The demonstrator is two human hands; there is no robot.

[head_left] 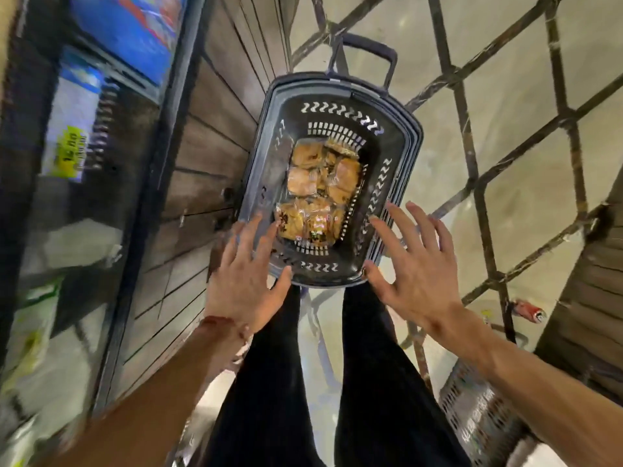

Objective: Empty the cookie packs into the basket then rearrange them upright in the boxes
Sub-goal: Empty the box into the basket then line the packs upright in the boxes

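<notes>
A dark plastic shopping basket (399,148) stands on the floor in front of my legs, its pull handle (369,45) raised at the far end. Several clear-wrapped golden cookie packs (320,183) lie flat in a heap on its bottom. My left hand (247,274) hovers over the basket's near left corner with fingers spread and holds nothing. My right hand (413,267) hovers over the near right rim, also spread and empty. No boxes are visible.
A shelf unit with a wood-panel base (202,183) runs along the left, holding blurred packages (70,136). The pale floor has dark diagonal lines. A red can (527,311) lies on the floor at right. Another perforated basket (478,423) sits near my right leg.
</notes>
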